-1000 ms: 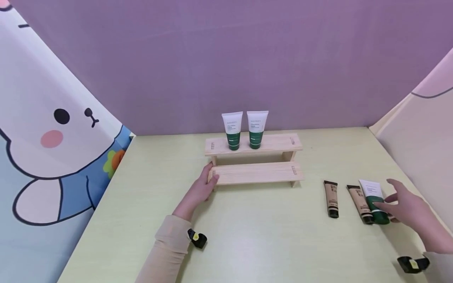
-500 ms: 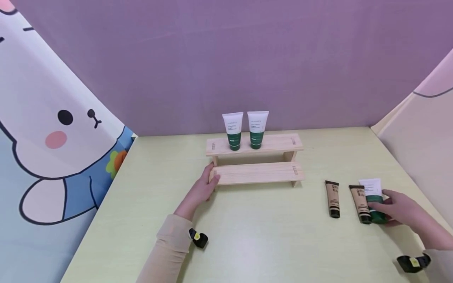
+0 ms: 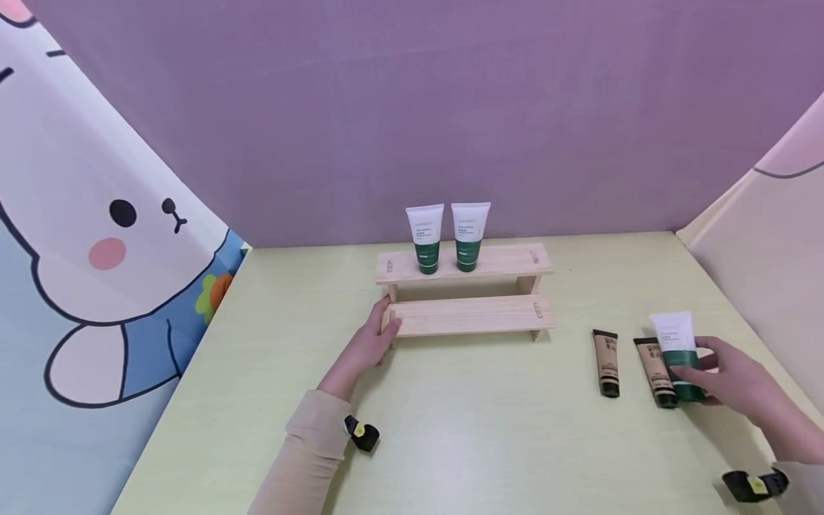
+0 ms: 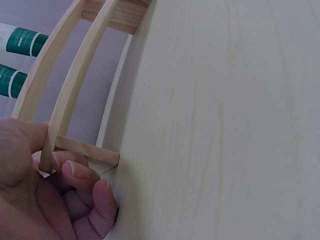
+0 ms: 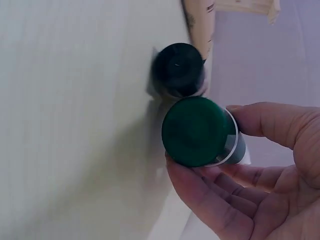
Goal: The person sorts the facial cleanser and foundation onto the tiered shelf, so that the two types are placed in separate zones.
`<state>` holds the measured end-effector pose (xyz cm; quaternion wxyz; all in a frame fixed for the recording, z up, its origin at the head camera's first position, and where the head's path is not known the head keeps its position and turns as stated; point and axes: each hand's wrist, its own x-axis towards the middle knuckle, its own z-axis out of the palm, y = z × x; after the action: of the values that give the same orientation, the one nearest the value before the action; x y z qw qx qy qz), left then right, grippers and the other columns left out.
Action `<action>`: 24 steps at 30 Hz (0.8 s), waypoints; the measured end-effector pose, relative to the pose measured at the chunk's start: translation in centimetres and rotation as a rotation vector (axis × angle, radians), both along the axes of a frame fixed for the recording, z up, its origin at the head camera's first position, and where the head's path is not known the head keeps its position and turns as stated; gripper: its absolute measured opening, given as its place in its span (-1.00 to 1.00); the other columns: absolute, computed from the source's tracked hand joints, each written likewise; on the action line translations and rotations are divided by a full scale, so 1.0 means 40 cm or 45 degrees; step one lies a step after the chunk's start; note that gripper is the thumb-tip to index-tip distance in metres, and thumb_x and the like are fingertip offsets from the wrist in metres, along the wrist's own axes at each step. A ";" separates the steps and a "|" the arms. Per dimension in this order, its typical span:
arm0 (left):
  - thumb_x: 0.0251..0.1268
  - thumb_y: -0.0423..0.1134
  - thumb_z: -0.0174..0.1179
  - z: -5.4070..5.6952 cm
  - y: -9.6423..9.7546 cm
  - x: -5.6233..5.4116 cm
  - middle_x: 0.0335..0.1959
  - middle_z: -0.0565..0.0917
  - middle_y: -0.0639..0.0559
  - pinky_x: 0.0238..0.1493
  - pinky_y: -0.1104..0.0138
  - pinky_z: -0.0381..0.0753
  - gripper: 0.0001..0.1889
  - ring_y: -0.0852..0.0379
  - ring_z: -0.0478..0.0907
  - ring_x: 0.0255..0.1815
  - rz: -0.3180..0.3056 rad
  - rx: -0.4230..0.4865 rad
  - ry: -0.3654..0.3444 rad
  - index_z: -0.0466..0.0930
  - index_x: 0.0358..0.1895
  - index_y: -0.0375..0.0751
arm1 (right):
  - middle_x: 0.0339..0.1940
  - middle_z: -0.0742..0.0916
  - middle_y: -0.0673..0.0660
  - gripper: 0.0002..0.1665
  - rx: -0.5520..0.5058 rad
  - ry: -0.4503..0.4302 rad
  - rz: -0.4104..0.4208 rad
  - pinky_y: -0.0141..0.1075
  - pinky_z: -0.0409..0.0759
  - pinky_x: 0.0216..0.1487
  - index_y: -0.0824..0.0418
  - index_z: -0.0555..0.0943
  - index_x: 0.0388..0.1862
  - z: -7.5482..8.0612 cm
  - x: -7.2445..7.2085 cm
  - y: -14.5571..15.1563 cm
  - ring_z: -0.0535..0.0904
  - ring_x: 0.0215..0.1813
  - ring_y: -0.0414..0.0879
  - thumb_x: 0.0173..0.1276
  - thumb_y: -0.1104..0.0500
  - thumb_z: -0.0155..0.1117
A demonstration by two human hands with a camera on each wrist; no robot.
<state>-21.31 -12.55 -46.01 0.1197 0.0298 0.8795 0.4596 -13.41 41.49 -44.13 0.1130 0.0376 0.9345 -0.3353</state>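
My left hand (image 3: 370,342) grips the left end of the lower step of a two-tier wooden rack (image 3: 473,316), thumb on top and fingers curled beneath. On the upper tier, two white-and-green squeeze tubes (image 3: 425,232) stand upright on their caps. At the right, my right hand (image 3: 737,375) pinches a third white-and-green squeeze tube (image 3: 674,336) between thumb and fingers. Its green cap (image 5: 195,131) faces the camera in the right wrist view. Right beside it lies a beige tube with a black cap (image 3: 656,372), partly overlapped by the held tube.
Another beige tube (image 3: 606,363) lies to the left of that pair, between them and the rack. A purple backdrop (image 3: 412,107) rises behind the pale table (image 3: 489,429). Printed cloth panels (image 3: 84,300) flank both sides.
My right hand has closed its thumb and fingers on the white-and-green squeeze tube and its white end has risen over the beige one. The left hand keeps its hold on the rack.
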 end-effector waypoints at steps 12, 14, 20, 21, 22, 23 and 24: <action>0.56 0.09 -0.15 0.003 0.003 0.004 -0.49 0.46 -0.11 -0.64 0.29 0.39 -0.37 0.15 0.28 -0.76 0.001 -0.013 -0.007 -0.16 0.57 0.25 | -0.18 0.66 0.45 -0.22 0.165 0.335 0.036 -0.26 0.49 -0.50 0.50 0.25 0.29 0.044 -0.002 -0.069 0.62 -0.31 0.07 0.31 0.08 0.36; 0.56 0.10 -0.15 0.004 0.005 0.005 -0.49 0.47 -0.11 -0.63 0.29 0.39 -0.37 0.14 0.28 -0.76 0.010 -0.016 -0.017 -0.17 0.57 0.28 | -0.17 0.66 0.45 -0.23 0.143 0.364 0.047 -0.28 0.49 -0.51 0.48 0.26 0.30 0.050 -0.005 -0.081 0.62 -0.29 0.09 0.31 0.10 0.37; 0.56 0.09 -0.14 0.007 0.007 0.009 -0.50 0.47 -0.10 -0.62 0.30 0.38 -0.37 0.14 0.28 -0.76 0.018 -0.023 -0.028 -0.17 0.56 0.31 | -0.15 0.65 0.41 -0.27 0.067 0.409 0.065 -0.31 0.52 -0.49 0.41 0.27 0.33 0.067 -0.016 -0.117 0.65 -0.20 0.25 0.33 0.13 0.36; 0.56 0.09 -0.15 0.008 0.007 0.009 -0.51 0.45 -0.09 -0.62 0.30 0.38 -0.37 0.15 0.28 -0.76 0.019 -0.023 -0.027 -0.17 0.56 0.31 | -0.14 0.65 0.41 -0.26 0.050 0.410 0.066 -0.31 0.53 -0.49 0.40 0.27 0.34 0.069 -0.018 -0.124 0.65 -0.18 0.27 0.34 0.13 0.35; 0.56 0.10 -0.14 0.008 0.007 0.010 -0.52 0.44 -0.08 -0.62 0.30 0.38 -0.37 0.15 0.28 -0.76 0.020 -0.022 -0.026 -0.16 0.56 0.31 | -0.13 0.65 0.41 -0.26 0.030 0.413 0.068 -0.31 0.54 -0.49 0.39 0.26 0.35 0.072 -0.021 -0.130 0.65 -0.18 0.28 0.34 0.13 0.35; 0.56 0.10 -0.15 0.009 0.007 0.010 -0.53 0.43 -0.06 -0.63 0.30 0.38 -0.38 0.14 0.28 -0.76 0.021 -0.021 -0.025 -0.16 0.56 0.31 | -0.12 0.64 0.42 -0.26 0.006 0.415 0.073 -0.30 0.56 -0.49 0.40 0.25 0.36 0.075 -0.023 -0.137 0.66 -0.18 0.29 0.35 0.14 0.34; 0.56 0.09 -0.15 0.010 0.006 0.011 -0.54 0.42 -0.05 -0.63 0.30 0.37 -0.38 0.14 0.28 -0.76 0.018 -0.020 -0.021 -0.16 0.56 0.30 | -0.11 0.63 0.43 -0.25 -0.015 0.413 0.075 -0.29 0.57 -0.49 0.39 0.24 0.37 0.078 -0.026 -0.143 0.66 -0.17 0.29 0.36 0.13 0.34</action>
<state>-20.88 -12.31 -45.62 0.1241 0.0187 0.8823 0.4536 -14.44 35.76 -41.01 -0.0292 -0.0450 0.9393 -0.3389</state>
